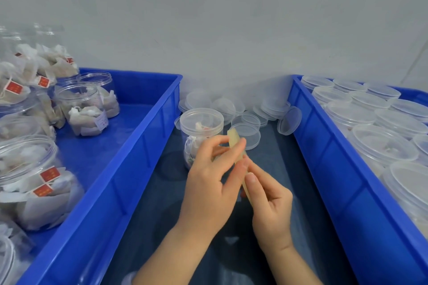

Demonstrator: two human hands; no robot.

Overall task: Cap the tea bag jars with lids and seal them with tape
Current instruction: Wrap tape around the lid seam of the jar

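The strip of tape in the grip of the left hand and right hand looks like thin yellowish film, translucent, with a faint sheen. Just beyond the grip, the capped jar is clear, smooth, glossy plastic. Its tea bags look like matt white paper or fine mesh. The loose lids behind the grip are the same clear plastic, slightly cloudy. The left bin and right bin flanking the grip are glossy blue moulded plastic. Below the grip, the worktop is dark, smooth and softly reflective.
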